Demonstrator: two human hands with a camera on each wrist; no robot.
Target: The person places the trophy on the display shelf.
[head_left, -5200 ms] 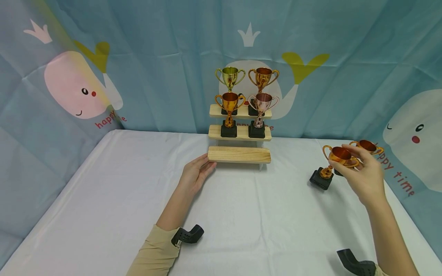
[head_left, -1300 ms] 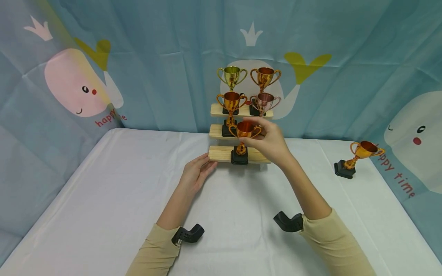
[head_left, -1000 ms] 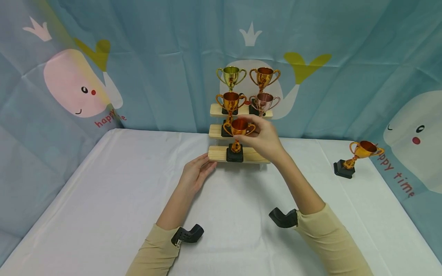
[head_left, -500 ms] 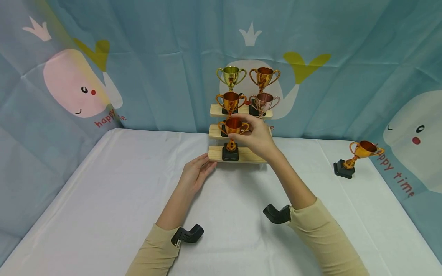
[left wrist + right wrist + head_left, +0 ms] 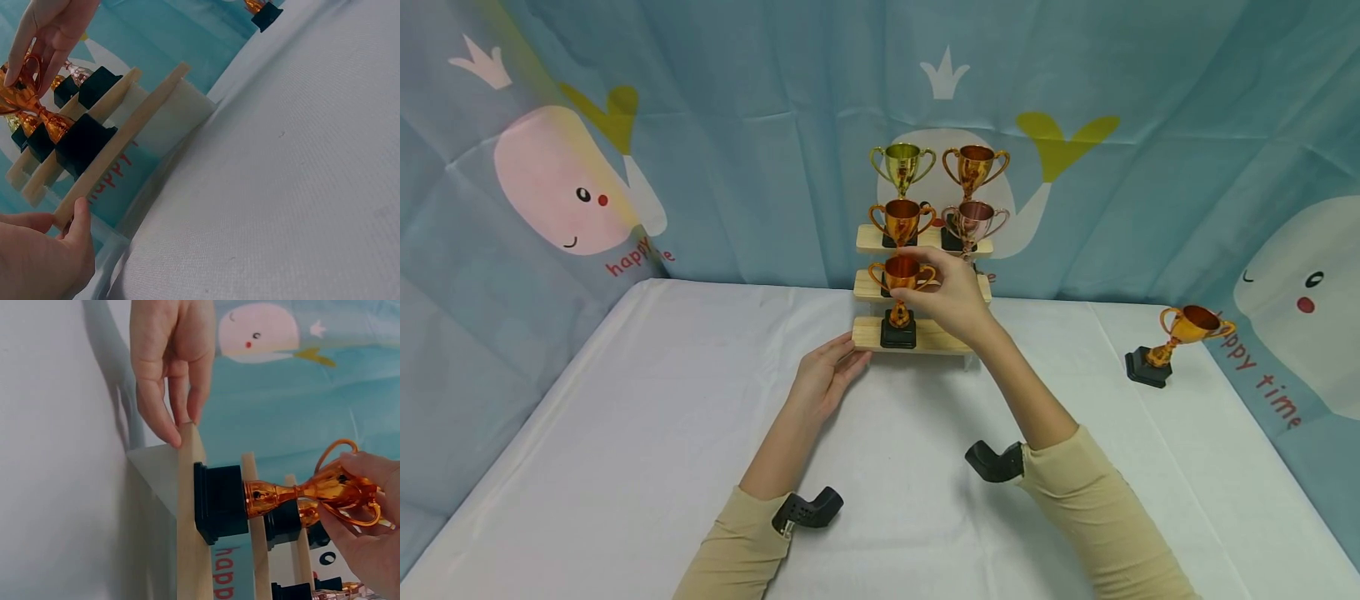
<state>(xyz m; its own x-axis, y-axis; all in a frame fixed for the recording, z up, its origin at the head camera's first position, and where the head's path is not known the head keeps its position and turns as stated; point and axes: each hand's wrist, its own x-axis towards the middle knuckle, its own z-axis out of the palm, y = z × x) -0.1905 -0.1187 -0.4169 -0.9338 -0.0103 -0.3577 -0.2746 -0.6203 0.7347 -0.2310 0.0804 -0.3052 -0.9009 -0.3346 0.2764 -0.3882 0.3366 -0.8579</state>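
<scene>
On the bottom step of a three-tier wooden display stand (image 5: 945, 337) stands a copper-coloured trophy (image 5: 900, 275) with a black base. My right hand (image 5: 950, 293) pinches its cup between thumb and fingers. In the right wrist view the trophy's base (image 5: 222, 501) sits flat against the board. My left hand (image 5: 826, 377) grips the left end of the bottom board; in the left wrist view its thumb and finger close on that end (image 5: 70, 209). Behind, an orange trophy (image 5: 902, 218) and a pinkish one (image 5: 974, 222) occupy the middle step, partly covered by my right hand.
A gold trophy (image 5: 902, 165) and a copper one (image 5: 975, 167) stand on the top step. Another orange trophy (image 5: 1186, 329) is on the white cloth (image 5: 880, 467) at the right. A blue printed curtain (image 5: 737, 167) hangs behind the stand.
My right hand has brought the copper trophy from the right side of the table to the bottom step and shifted it left along the board. My left hand has stayed on the stand.
</scene>
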